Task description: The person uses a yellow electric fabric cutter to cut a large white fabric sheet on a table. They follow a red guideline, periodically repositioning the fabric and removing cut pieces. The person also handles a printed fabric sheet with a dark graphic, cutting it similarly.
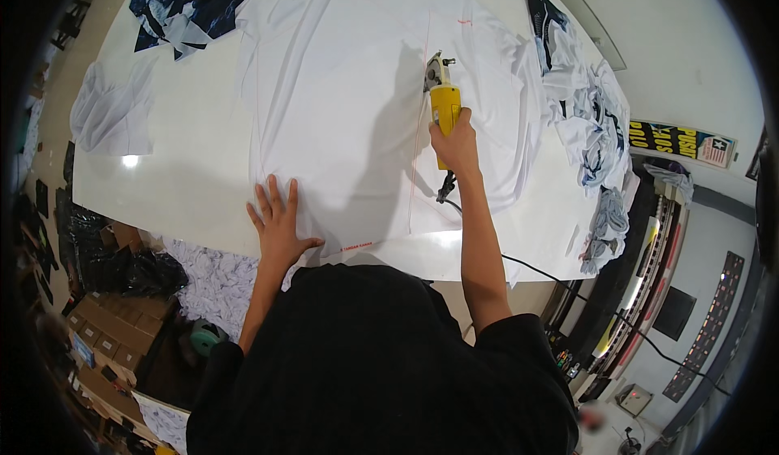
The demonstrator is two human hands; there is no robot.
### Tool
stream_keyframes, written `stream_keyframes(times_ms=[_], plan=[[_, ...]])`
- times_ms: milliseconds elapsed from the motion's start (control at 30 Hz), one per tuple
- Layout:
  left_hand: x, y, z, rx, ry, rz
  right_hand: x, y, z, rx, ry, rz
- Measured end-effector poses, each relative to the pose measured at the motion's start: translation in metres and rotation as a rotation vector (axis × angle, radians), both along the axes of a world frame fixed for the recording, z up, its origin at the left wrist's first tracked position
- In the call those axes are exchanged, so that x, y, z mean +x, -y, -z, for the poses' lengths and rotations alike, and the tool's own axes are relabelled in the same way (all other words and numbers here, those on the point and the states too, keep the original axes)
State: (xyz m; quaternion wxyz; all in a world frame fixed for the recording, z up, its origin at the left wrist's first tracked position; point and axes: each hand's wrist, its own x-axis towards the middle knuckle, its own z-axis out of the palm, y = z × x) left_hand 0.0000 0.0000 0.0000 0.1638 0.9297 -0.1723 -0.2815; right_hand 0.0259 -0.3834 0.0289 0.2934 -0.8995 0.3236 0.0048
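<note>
White fabric with thin red lines (349, 90) lies spread over the white table (187, 179). My left hand (278, 224) rests on its lower-left part, fingers spread flat. My right hand (454, 142) is wrapped round the body of a yellow electric rotary cutter (445, 106). The cutter's metal head sits on the fabric beside a red line, towards the far end, and its black cord (540, 267) runs from the handle over the table's near edge to the right.
Dark patterned scraps (185, 12) and a white piece (112, 110) lie left. Piled scraps (586, 110) line the right edge. Beyond stand boxes (109, 337), black bags (138, 268), shredded white material (211, 280) and a long machine (645, 280).
</note>
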Motion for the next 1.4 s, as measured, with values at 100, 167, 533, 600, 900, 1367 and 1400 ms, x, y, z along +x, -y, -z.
stream_keyframes(times_ms=[100, 167, 533, 600, 900, 1367, 1400], plan=[[-0.003, -0.001, -0.002, 0.011, -0.002, -0.014, 0.015, 0.004, -0.002, 0.001, -0.015, 0.007], [0.003, 0.000, 0.001, 0.009, 0.006, -0.005, 0.029, 0.012, 0.003, 0.000, 0.017, -0.005], [0.004, 0.003, 0.000, 0.011, -0.010, -0.009, 0.083, 0.039, 0.001, -0.044, -0.017, -0.012], [0.005, 0.004, -0.002, 0.007, -0.027, -0.020, 0.091, 0.044, 0.002, -0.047, 0.000, -0.017], [0.003, 0.002, 0.002, -0.001, -0.020, -0.018, 0.126, 0.063, 0.002, -0.071, -0.030, -0.002], [0.003, 0.003, 0.002, 0.006, -0.021, -0.018, 0.140, 0.082, 0.012, -0.073, 0.027, -0.039], [0.004, 0.003, 0.002, 0.008, -0.021, -0.017, 0.141, 0.082, 0.012, -0.073, 0.026, -0.043]])
